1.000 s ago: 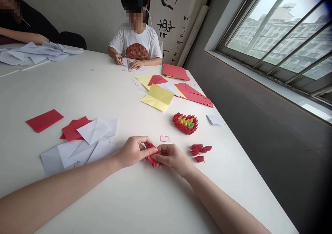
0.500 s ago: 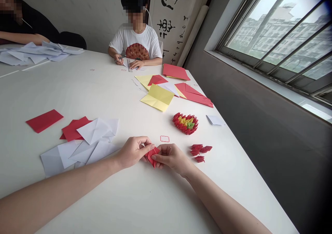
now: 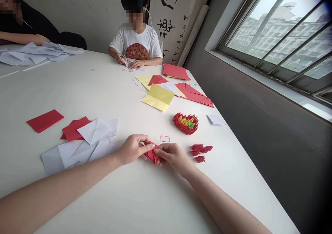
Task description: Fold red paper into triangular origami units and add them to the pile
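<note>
Paper lies loose across the white worktop [image 3: 129, 199], not in any tray or box: at far left a flat red rectangular sheet [image 3: 45, 120], then a spread of folded white paper sheets [image 3: 85, 146] with red ones under their upper edge. Just right of them the left hand [image 3: 132, 149] pinches, thumb against fingertips, the near-left side of a small folded red paper piece [image 3: 151, 153], which is held just above the worktop near its front middle. The right hand [image 3: 172, 156] is closed on the piece's other side, so both hands clamp it between them. The work in hand looks like a fold being pressed into this piece; a clean crease would call for the edges kept aligned and a firm, even pinch. Further right sits a rounded red, yellow and green model of interlocked paper units [image 3: 186, 122], with a few loose small red folded units [image 3: 200, 151] near the right hand.
</note>
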Tool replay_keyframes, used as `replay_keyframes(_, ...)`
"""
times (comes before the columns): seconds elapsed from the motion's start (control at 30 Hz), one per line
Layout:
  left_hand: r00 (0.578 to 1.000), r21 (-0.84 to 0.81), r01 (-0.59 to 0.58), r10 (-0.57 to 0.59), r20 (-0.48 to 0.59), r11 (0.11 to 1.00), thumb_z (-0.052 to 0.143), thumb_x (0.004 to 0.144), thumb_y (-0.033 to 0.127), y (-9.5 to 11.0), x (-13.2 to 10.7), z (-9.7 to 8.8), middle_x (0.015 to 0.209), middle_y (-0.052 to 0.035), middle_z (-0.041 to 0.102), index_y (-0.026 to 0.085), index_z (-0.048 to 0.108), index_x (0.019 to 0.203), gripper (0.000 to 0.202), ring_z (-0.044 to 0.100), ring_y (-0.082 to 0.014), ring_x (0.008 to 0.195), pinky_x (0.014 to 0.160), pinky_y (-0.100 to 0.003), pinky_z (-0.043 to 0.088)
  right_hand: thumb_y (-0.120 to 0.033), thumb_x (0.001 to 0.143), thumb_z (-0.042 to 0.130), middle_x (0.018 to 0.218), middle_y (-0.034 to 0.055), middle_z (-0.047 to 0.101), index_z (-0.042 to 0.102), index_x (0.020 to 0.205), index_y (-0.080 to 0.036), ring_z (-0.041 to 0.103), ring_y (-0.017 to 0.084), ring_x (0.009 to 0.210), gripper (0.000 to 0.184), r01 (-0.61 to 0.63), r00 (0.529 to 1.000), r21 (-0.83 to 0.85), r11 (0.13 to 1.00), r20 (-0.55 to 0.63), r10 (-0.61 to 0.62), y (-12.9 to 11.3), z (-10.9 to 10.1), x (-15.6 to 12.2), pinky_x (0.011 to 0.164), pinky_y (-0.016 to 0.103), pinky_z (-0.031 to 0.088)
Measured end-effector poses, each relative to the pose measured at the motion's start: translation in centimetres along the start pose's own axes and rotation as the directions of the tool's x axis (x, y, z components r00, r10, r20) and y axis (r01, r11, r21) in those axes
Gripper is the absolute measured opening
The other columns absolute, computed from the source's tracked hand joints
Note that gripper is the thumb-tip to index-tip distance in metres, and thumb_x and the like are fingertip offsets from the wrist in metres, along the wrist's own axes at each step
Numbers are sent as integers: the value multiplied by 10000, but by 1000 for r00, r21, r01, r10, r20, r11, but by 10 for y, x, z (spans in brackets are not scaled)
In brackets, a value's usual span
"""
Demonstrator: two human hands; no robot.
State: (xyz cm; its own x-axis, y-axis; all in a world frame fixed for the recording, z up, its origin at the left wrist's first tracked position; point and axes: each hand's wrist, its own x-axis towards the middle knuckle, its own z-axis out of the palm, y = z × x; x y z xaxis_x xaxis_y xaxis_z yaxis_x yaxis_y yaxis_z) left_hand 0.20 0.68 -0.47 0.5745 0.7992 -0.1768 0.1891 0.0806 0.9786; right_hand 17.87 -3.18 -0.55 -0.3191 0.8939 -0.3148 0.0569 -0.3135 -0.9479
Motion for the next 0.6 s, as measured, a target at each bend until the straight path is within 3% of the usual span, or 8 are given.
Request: replay_keyframes(0.6, 1000, 18, 1, -1, 17, 1000, 548, 814, 378, 0, -1, 1, 708, -35, 661, 152, 573, 729, 243, 666, -192, 690, 580, -282, 547, -415, 645, 723, 560, 13, 632, 647, 638, -128, 540, 97, 501, 296, -28, 999, 11, 1000, -29, 28, 1, 0, 1, 541, 240, 458)
